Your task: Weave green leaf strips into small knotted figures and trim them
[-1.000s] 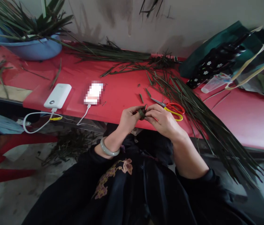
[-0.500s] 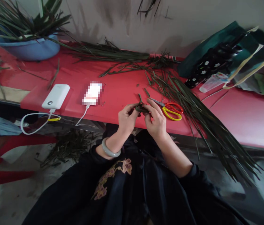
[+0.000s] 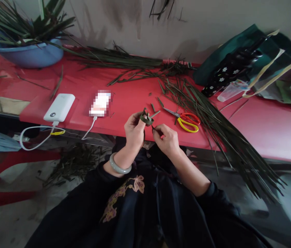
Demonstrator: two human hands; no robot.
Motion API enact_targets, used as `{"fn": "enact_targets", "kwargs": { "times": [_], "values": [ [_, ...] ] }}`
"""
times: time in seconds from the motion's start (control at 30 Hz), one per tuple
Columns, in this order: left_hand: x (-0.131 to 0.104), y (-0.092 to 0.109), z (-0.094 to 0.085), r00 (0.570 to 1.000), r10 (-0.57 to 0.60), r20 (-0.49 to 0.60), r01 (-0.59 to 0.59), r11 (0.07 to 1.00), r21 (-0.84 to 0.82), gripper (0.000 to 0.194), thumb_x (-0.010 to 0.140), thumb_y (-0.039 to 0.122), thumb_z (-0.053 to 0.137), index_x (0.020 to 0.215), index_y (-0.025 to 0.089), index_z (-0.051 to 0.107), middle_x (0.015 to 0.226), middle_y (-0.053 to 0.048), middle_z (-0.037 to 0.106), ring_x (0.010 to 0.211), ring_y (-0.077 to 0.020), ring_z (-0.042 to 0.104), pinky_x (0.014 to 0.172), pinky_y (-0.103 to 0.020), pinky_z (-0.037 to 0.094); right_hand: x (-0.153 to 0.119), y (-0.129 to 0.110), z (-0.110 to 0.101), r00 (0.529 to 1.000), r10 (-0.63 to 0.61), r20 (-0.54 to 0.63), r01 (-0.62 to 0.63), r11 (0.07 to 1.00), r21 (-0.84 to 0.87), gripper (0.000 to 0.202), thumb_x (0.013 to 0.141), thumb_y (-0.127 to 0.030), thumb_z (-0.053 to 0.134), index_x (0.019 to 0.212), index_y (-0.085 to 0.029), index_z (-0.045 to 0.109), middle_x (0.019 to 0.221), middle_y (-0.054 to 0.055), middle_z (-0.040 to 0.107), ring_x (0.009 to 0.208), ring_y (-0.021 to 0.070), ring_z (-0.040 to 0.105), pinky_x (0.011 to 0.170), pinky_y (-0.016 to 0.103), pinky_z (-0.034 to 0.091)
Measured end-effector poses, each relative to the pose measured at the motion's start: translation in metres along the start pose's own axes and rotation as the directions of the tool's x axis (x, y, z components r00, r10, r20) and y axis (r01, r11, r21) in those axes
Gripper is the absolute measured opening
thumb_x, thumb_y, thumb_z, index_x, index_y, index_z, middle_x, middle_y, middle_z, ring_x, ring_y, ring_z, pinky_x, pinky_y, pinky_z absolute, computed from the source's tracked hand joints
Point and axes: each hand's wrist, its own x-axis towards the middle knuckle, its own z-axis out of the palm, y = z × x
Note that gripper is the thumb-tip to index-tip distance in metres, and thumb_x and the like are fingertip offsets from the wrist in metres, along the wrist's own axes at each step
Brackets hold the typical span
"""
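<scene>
Head view: the right hand has drawn slightly apart from the left hand since the earlier frame, leaving the looped leaf strip more exposed, seemingly steadied by the left fingers gripping it near the near edge of the red table. Right fingertips pinch a thin dark end, left of the scissors.

Your place: craft work area, kind of room unclear | you face red table, leaves, scissors
</scene>
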Motion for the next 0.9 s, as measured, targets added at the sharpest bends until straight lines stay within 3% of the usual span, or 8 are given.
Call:
{"fn": "enact_targets", "kwargs": {
  "times": [0.07,0.23,0.43,0.7,0.9],
  "values": [
    [0.000,0.002,0.002,0.999,-0.043,0.016,0.044,0.998,-0.052,0.021,0.068,0.032,0.072,0.082,0.018,0.063,0.069,0.001,0.066,0.062,-0.0086,0.060,0.056,-0.021,0.046,-0.003,0.001,0.001,0.999,-0.031,0.015,0.031,1.000,-0.003,0.009,0.078,-0.017,0.051,0.070,-0.021,0.054,0.062,0.000,0.062,0.051,0.0107,0.054,0.050,0.021,0.041],
    [-0.001,0.003,-0.003,0.976,-0.118,0.183,0.132,0.989,-0.068,0.018,0.070,0.026,0.067,0.084,0.016,0.066,0.071,-0.002,0.067,0.064,-0.0103,0.061,0.058,-0.022,0.046,-0.004,0.003,-0.002,0.998,-0.057,0.041,0.057,0.998,-0.002,0.010,0.076,-0.013,0.050,0.070,-0.021,0.053,0.062,-0.001,0.060,0.054,0.0103,0.055,0.052,0.020,0.042],
    [-0.003,0.000,-0.012,0.929,-0.097,0.358,0.093,0.995,0.028,0.042,0.065,0.029,0.075,0.104,0.021,0.062,0.089,-0.002,0.067,0.079,-0.0132,0.063,0.072,-0.026,0.049,-0.004,0.004,-0.009,0.995,-0.053,0.088,0.053,0.999,0.002,0.010,0.075,-0.014,0.049,0.067,-0.020,0.051,0.061,-0.001,0.059,0.054,0.0102,0.055,0.053,0.020,0.042],
    [0.001,-0.004,-0.014,0.979,-0.027,0.203,0.010,0.996,0.083,0.036,0.063,0.027,0.078,0.092,0.020,0.059,0.078,0.002,0.064,0.070,-0.0081,0.060,0.068,-0.022,0.049,-0.007,-0.001,-0.011,0.977,-0.106,0.184,0.104,0.994,0.020,0.012,0.075,-0.012,0.046,0.067,-0.020,0.052,0.062,0.001,0.059,0.056,0.0110,0.055,0.054,0.020,0.041],
    [0.012,0.001,-0.015,0.995,0.051,0.081,-0.047,0.998,-0.050,0.028,0.061,0.028,0.079,0.081,0.020,0.062,0.074,0.003,0.065,0.068,-0.0074,0.062,0.068,-0.022,0.051,-0.014,-0.003,-0.019,0.921,-0.227,0.317,0.179,0.968,0.174,0.011,0.078,-0.015,0.047,0.071,-0.019,0.053,0.062,0.001,0.060,0.052,0.0094,0.052,0.051,0.020,0.039]
  ]
}}
